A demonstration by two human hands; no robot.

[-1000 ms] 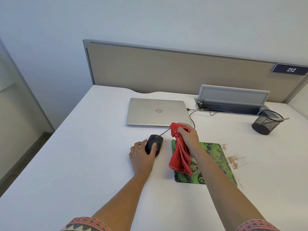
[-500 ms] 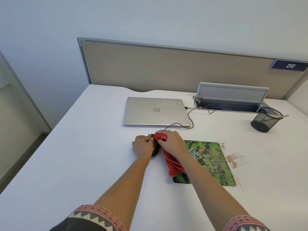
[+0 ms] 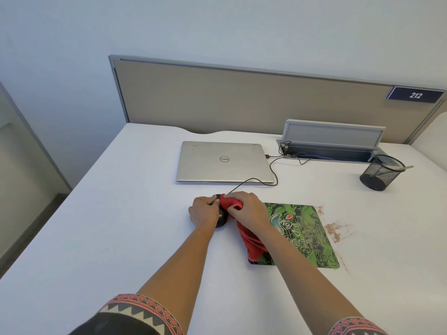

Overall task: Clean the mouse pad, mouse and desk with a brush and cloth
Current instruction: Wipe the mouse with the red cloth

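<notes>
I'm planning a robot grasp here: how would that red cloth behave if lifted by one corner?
Probably floppy: the red cloth hangs in loose folds below the right hand and trails onto the mouse pad. Likely light, since one bunched grip carries it. It would probably mould over the mouse rather than stay flat.

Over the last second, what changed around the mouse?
The right hand carried the red cloth left and down onto the mouse; the left hand, which rested on the mouse, now grips its side. The mouse pad, crumbs and laptop stayed put.
</notes>
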